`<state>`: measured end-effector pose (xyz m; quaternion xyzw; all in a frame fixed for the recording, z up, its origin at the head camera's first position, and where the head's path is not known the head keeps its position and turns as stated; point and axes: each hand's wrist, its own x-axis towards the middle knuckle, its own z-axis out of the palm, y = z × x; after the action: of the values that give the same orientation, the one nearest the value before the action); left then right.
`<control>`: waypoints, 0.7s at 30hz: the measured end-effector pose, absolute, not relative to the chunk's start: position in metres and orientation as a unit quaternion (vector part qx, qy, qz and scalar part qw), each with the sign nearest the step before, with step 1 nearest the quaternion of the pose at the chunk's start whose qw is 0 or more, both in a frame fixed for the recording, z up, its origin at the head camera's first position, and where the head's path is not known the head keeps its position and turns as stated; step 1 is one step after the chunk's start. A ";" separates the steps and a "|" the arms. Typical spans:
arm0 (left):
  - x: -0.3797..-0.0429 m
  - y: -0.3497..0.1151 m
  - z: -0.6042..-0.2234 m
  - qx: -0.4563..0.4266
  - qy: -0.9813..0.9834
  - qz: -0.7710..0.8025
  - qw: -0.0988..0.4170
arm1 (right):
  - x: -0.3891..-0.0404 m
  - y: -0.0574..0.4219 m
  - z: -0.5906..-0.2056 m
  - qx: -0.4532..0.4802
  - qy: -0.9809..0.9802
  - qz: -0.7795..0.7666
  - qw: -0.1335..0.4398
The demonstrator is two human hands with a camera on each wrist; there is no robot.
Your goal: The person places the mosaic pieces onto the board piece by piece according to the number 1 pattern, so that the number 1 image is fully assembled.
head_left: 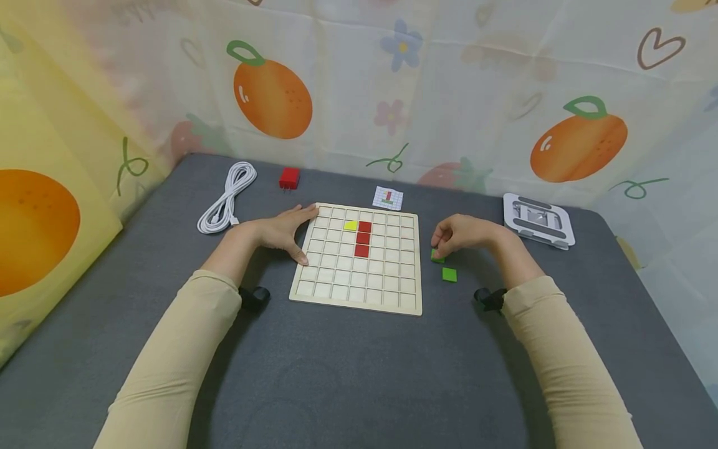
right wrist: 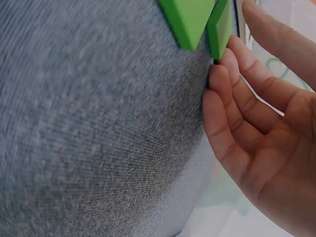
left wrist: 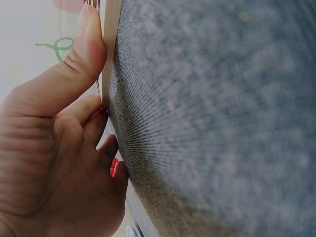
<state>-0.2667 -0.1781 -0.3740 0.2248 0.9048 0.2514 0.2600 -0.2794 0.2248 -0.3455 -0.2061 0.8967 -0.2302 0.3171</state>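
A wooden grid board (head_left: 356, 305) lies on the grey table. One yellow piece (head_left: 350, 225) and a column of red tiles (head_left: 363, 237) sit in its squares. My left hand (head_left: 280, 229) rests spread along the board's left side, fingers at the far corner and thumb on the edge; the left wrist view shows the thumb against the board's edge (left wrist: 111, 49). Beyond the right side, my right hand (head_left: 462, 233) touches a green tile (head_left: 437, 256) with its fingertips; in the right wrist view the thumb stands apart from it. A second green tile (head_left: 449, 274) lies nearer.
Behind the board lies a small pattern card (head_left: 387, 198). A coiled white cable (head_left: 227, 198) and a red plug adapter (head_left: 289, 178) are at the back left. At the back right is a white and grey folded stand (head_left: 538, 220). A patterned curtain (head_left: 348, 93) hangs behind.
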 end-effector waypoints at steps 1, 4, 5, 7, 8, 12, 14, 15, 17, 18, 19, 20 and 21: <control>-0.267 -0.178 -0.374 0.225 0.905 0.251 0.261 | -0.280 0.225 -0.345 -0.206 0.896 -0.231 0.319; -0.267 -0.177 -0.374 0.222 0.906 0.249 0.261 | -0.280 0.225 -0.345 -0.204 0.895 -0.231 0.322; -0.267 -0.177 -0.374 0.222 0.906 0.248 0.261 | -0.280 0.224 -0.345 -0.203 0.896 -0.230 0.321; -0.267 -0.177 -0.374 0.223 0.906 0.248 0.261 | -0.281 0.225 -0.346 -0.205 0.895 -0.230 0.322; -0.267 -0.177 -0.373 0.224 0.906 0.248 0.260 | -0.281 0.225 -0.346 -0.205 0.895 -0.230 0.322; -0.268 -0.177 -0.374 0.224 0.905 0.249 0.261 | -0.280 0.228 -0.348 -0.202 0.893 -0.236 0.327; -0.268 -0.177 -0.375 0.223 0.905 0.248 0.262 | -0.280 0.229 -0.349 -0.200 0.891 -0.242 0.328; -0.269 -0.178 -0.375 0.222 0.906 0.248 0.263 | -0.279 0.229 -0.349 -0.200 0.890 -0.244 0.328; -0.269 -0.178 -0.376 0.222 0.905 0.249 0.262 | -0.279 0.230 -0.351 -0.200 0.890 -0.248 0.327; -0.269 -0.178 -0.376 0.222 0.905 0.249 0.262 | -0.279 0.230 -0.351 -0.200 0.890 -0.249 0.326; -0.269 -0.178 -0.376 0.223 0.905 0.249 0.263 | -0.279 0.230 -0.352 -0.199 0.890 -0.250 0.326; -0.269 -0.178 -0.376 0.222 0.905 0.249 0.263 | -0.279 0.230 -0.352 -0.198 0.891 -0.249 0.325; -0.269 -0.178 -0.376 0.222 0.905 0.249 0.263 | -0.279 0.230 -0.353 -0.198 0.891 -0.249 0.323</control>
<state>-0.2686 -0.1780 -0.3756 0.2219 0.9052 0.2493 0.2633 -0.2785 0.2298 -0.3525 -0.1979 0.8911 -0.2492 0.3234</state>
